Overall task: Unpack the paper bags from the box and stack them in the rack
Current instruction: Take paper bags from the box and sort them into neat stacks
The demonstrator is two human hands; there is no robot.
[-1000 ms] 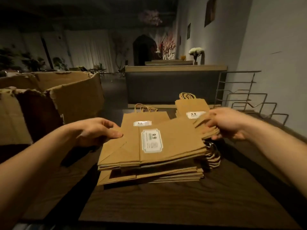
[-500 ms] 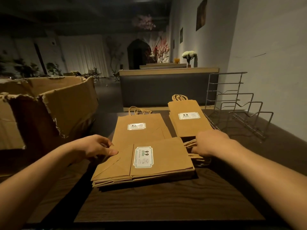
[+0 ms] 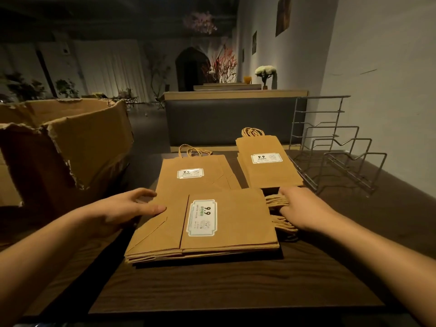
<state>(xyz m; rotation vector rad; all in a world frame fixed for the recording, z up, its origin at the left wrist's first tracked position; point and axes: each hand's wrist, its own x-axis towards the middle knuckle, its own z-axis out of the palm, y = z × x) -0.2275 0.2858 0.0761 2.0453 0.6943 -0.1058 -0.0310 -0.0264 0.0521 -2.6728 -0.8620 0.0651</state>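
bags laid flat on the table, both hands at the near pile

at the far left a torn brown cardboard box (image 3: pixel 70 147) is seen standing open on the dark wooden table (image 3: pixel 224 286), its ragged flaps turned up. the left hand (image 3: pixel 127 208) is laid against the left edge of the near pile of flat brown paper bags (image 3: pixel 205 227); its thumb is pressed on top of the uppermost bag and the fingers are held loosely spread, so nothing is clasped. the pile is turned sideways, with a white "9.9" label (image 3: pixel 202 217) on top and its twisted paper handles (image 3: pixel 278 208) pointed to the right. just behind it a second flat brown paper bag (image 3: pixel 193 173) is laid with its handles away from the viewer, partly covered by the near pile. the right hand (image 3: pixel 302 208) is placed over the twisted handles; whether they are gripped or only touched cannot be told. behind this hand a third pile of brown paper bags (image 3: pixel 266 166) is laid flat. at the far right a grey wire rack (image 3: pixel 335 156) is stood on the table by the wall, just beside the third pile, with no bag in it.
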